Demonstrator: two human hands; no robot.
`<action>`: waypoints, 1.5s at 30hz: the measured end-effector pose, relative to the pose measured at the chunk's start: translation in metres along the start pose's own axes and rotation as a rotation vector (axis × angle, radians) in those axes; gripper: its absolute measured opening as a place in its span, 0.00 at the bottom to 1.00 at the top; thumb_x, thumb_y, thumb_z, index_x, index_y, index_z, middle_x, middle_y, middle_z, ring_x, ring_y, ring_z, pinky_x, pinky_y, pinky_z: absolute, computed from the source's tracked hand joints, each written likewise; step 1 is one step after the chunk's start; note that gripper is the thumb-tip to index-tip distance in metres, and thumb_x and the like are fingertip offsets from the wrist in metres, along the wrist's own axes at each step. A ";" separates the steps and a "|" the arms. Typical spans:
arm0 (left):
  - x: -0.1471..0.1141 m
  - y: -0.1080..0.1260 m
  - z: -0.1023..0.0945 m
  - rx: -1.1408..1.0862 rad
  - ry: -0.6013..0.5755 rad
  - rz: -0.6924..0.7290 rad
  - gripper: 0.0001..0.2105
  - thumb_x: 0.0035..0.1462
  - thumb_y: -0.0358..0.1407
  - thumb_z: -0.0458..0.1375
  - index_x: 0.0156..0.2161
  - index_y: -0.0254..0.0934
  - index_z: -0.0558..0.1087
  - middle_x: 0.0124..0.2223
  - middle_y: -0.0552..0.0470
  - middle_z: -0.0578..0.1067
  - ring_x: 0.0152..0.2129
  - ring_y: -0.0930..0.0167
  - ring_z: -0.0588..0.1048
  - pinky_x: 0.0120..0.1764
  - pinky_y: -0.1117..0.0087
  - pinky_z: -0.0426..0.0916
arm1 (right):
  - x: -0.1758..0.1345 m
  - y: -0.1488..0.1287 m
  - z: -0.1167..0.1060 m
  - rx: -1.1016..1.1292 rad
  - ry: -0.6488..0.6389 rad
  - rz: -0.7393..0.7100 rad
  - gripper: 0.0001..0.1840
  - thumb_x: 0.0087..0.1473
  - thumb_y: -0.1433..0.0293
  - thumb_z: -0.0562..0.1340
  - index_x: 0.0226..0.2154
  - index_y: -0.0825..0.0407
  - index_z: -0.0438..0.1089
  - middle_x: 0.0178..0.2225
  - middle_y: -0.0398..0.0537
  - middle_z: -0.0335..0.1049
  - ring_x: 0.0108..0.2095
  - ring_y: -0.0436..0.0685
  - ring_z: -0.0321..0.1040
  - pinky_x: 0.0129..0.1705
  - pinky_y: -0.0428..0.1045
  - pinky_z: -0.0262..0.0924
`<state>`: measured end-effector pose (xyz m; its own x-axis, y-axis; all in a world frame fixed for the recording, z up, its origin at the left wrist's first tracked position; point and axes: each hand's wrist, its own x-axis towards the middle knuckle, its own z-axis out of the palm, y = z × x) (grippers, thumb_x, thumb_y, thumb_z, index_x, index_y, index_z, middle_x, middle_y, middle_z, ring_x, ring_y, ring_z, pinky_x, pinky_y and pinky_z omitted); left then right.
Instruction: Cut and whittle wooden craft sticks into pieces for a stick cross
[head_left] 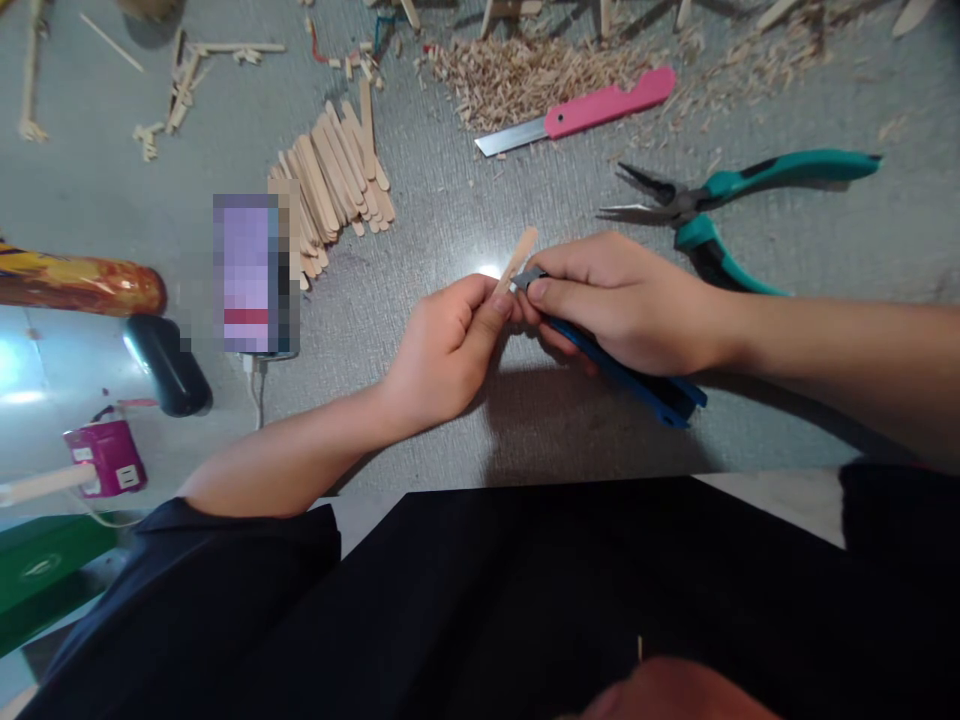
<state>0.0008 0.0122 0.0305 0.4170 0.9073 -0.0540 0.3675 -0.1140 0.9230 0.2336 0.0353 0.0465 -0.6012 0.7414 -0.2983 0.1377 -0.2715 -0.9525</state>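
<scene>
My left hand (446, 345) pinches a wooden popsicle stick (528, 243) between thumb and fingers, its rounded end pointing up and away. My right hand (637, 305) is wrapped round a blue utility knife (622, 368), whose handle slants down to the right beneath the palm. The knife's grey metal tip meets the stick or lies just beside it, close to my left thumb; the fingers partly hide the contact. Behind my hands, a pink-handled knife (600, 105) lies with its blade bare. Teal-handled needle-nose pliers (682, 205) rest with jaws apart beyond my right hand.
A heap of wood shavings (517, 80) spreads at the back. Many popsicle sticks (330, 180) lie fanned at left, beside a blurred phone (246, 270) on a cable. Farther left are a dark oblong case (166, 365), an orange-yellow packet (82, 282) and a purple socket block (105, 458).
</scene>
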 end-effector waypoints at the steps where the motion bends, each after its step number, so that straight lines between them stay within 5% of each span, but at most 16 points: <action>1: -0.001 0.000 0.000 0.010 0.006 0.007 0.23 0.81 0.60 0.58 0.42 0.45 0.79 0.32 0.51 0.81 0.35 0.64 0.83 0.35 0.59 0.75 | 0.000 0.001 0.000 -0.006 -0.002 -0.004 0.27 0.83 0.56 0.66 0.29 0.47 0.69 0.20 0.38 0.68 0.19 0.50 0.63 0.24 0.50 0.56; 19: 0.000 0.002 -0.001 0.131 -0.056 0.045 0.27 0.83 0.61 0.53 0.37 0.43 0.75 0.31 0.51 0.81 0.27 0.68 0.77 0.33 0.62 0.69 | -0.003 -0.007 0.003 -0.191 -0.010 0.091 0.28 0.84 0.63 0.63 0.27 0.46 0.65 0.18 0.39 0.67 0.16 0.52 0.64 0.22 0.52 0.54; 28: 0.005 -0.001 -0.003 -0.201 -0.102 -0.037 0.25 0.80 0.60 0.61 0.37 0.42 0.75 0.23 0.57 0.70 0.19 0.73 0.67 0.24 0.66 0.60 | -0.001 0.001 0.002 -0.106 -0.024 0.031 0.29 0.85 0.59 0.64 0.28 0.48 0.66 0.19 0.37 0.68 0.17 0.48 0.65 0.21 0.48 0.56; 34: 0.008 0.001 -0.003 -0.297 -0.115 -0.114 0.27 0.76 0.63 0.64 0.35 0.42 0.75 0.21 0.59 0.66 0.17 0.74 0.62 0.22 0.67 0.57 | -0.001 -0.001 0.000 -0.096 -0.025 0.036 0.24 0.84 0.66 0.63 0.30 0.47 0.68 0.20 0.38 0.69 0.17 0.50 0.66 0.22 0.49 0.58; 45: 0.003 0.005 -0.001 -0.198 -0.072 -0.106 0.25 0.78 0.63 0.60 0.40 0.44 0.77 0.25 0.56 0.72 0.21 0.71 0.70 0.25 0.64 0.65 | -0.001 0.000 0.002 -0.160 0.032 -0.007 0.26 0.84 0.66 0.61 0.29 0.47 0.66 0.20 0.38 0.68 0.19 0.51 0.64 0.26 0.50 0.58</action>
<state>0.0027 0.0149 0.0353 0.4457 0.8779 -0.1749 0.2451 0.0682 0.9671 0.2324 0.0336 0.0470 -0.5775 0.7628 -0.2908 0.2588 -0.1668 -0.9514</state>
